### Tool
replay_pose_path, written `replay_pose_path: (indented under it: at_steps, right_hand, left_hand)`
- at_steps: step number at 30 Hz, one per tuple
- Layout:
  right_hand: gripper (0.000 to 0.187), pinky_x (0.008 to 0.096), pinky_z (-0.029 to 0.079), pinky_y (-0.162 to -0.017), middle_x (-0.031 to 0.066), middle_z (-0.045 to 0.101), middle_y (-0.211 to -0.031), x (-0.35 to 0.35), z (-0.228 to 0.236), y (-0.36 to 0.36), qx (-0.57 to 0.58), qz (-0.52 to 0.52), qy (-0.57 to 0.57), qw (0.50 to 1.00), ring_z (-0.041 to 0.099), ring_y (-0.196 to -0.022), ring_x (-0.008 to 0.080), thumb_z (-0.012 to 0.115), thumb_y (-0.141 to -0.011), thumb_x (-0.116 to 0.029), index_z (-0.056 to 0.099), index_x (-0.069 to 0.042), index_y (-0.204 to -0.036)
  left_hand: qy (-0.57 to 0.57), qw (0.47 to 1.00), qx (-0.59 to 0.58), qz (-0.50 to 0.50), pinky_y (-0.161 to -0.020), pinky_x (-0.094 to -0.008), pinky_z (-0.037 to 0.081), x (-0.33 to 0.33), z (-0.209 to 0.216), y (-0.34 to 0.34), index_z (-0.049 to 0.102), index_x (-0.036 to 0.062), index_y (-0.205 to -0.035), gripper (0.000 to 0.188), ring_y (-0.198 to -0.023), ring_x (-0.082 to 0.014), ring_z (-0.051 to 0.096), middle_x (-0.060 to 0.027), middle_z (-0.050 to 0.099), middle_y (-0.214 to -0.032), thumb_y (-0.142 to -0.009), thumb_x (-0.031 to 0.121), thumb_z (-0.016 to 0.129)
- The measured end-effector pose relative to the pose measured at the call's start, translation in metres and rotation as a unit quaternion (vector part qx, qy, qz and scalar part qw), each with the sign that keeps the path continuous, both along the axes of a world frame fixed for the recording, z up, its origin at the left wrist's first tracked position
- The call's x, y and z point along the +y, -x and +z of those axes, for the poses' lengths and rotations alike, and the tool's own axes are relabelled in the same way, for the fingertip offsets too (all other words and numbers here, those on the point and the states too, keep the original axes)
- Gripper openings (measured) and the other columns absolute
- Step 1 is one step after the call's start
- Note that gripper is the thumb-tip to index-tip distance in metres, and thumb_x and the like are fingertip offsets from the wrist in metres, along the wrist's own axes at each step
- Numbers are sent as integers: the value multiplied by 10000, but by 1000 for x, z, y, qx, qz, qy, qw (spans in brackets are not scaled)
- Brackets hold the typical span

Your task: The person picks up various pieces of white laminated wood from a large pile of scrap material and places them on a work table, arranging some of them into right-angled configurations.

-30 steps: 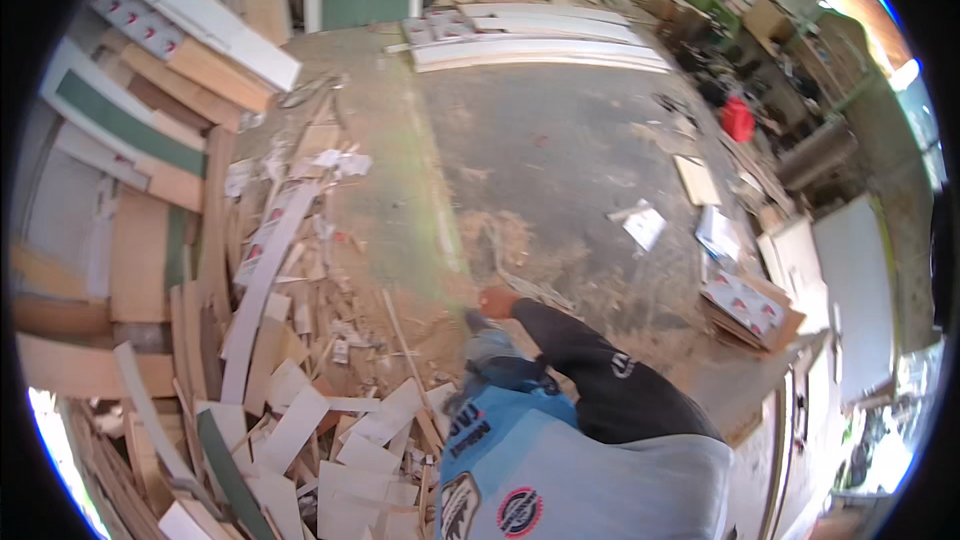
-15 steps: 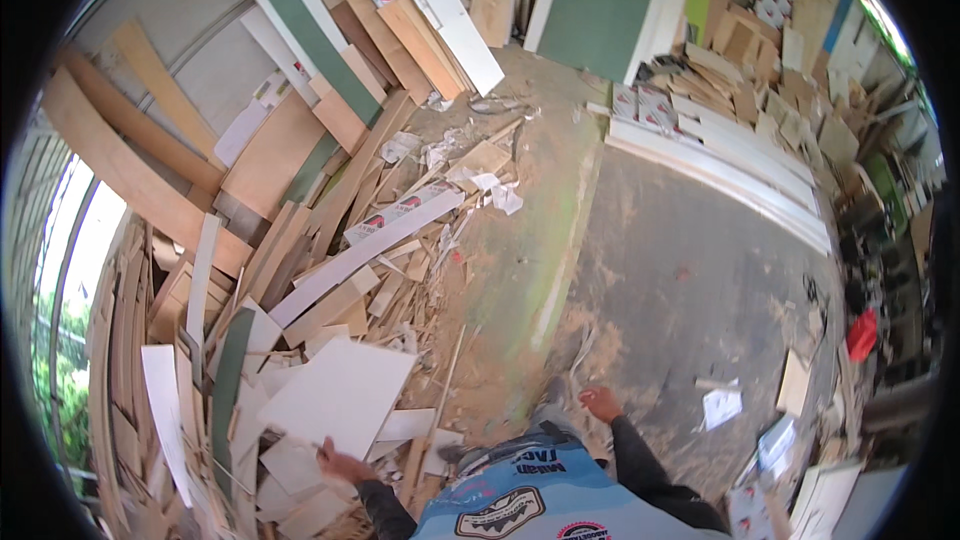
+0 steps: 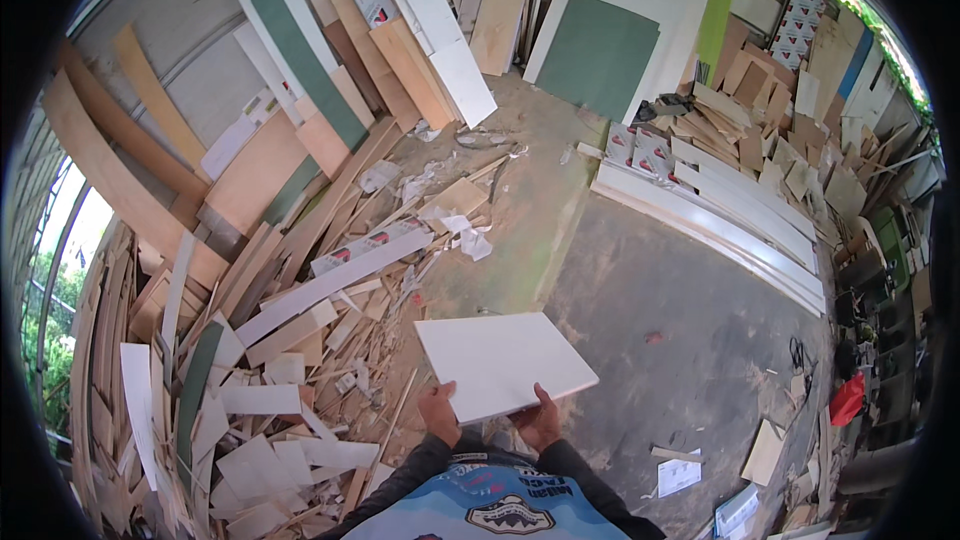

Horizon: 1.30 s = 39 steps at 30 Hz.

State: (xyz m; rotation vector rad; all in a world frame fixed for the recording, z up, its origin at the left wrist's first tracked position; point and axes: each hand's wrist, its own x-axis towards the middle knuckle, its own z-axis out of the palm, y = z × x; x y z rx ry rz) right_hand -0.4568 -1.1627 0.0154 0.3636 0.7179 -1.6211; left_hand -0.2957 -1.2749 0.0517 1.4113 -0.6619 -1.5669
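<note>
Between my two hands I carry a white rectangular board (image 3: 505,365) in front of my body, its face turned up and its near edge toward me. My left hand (image 3: 440,414) grips the near left corner, thumb on top and fingers underneath. At the near right part of the edge, my right hand (image 3: 538,420) has its thumb over the face and its fingers tucked below. The undersides of both hands' grips are hidden by the board.
A heap of wood and white board offcuts (image 3: 290,450) covers the left floor. Long panels, one a green strip (image 3: 305,60), lean behind it. A large green panel (image 3: 600,55) stands at the back. White planks (image 3: 710,225) lie far right, and a red object (image 3: 847,400) sits at the right edge.
The white board has come off the left heap to in front of me. My right hand, empty before, now grips it too, and my left hand has moved right with it.
</note>
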Motion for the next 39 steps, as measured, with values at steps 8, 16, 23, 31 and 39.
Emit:
replay_pose_path:
  at_steps: [8, 16, 23, 31, 39]
  right_hand:
    - [307, 417, 516, -942, 104, 637, -1112, -69, -59, 144, 43, -131, -97, 986, 619, -1049, 275, 684, -838, -105, 580, -53, -1122]
    - [282, 415, 557, -898, 116, 631, -1019, -143, -94, 365, 79, -293, -202, 931, 641, -949, 299, 676, -812, -135, 604, -39, -1066]
    - [468, 497, 534, -912, 185, 555, -1103, -165, -113, 473, 153, -398, -342, 837, 563, -1087, 366, 640, -777, -165, 518, -1, -1198]
    - [351, 522, 560, -723, 205, 683, -952, -191, -215, 593, 227, -142, -634, 725, 681, -834, 373, 672, -725, -137, 669, 53, -1020]
    - [355, 469, 524, -871, 244, 704, -1003, -462, -192, 714, 458, 247, -656, 546, 668, -981, 412, 636, -707, -226, 699, 40, -932]
  left_hand:
    - [-133, 952, 5, -277, -637, -335, 532, -104, -36, 133, 641, 0, -943, 199, -783, -175, 636, -85, 650, -860, -904, 195, 630]
    - [-4, 931, 62, -361, -718, -372, 578, -311, -55, 255, 622, 43, -1050, 189, -847, -219, 695, -113, 700, -903, -958, 186, 541]
    - [-25, 974, 3, -224, -767, -338, 561, -497, 25, 334, 618, 39, -1017, 193, -858, -197, 697, -109, 710, -908, -952, 204, 541]
    - [-38, 983, 22, -180, -776, -325, 552, -656, 4, 458, 614, 35, -1003, 208, -806, -183, 689, -116, 724, -913, -950, 228, 556]
    - [8, 986, 40, -165, -824, -362, 554, -860, 6, 569, 617, 13, -1069, 268, -892, -216, 691, -129, 715, -965, -939, 242, 566]
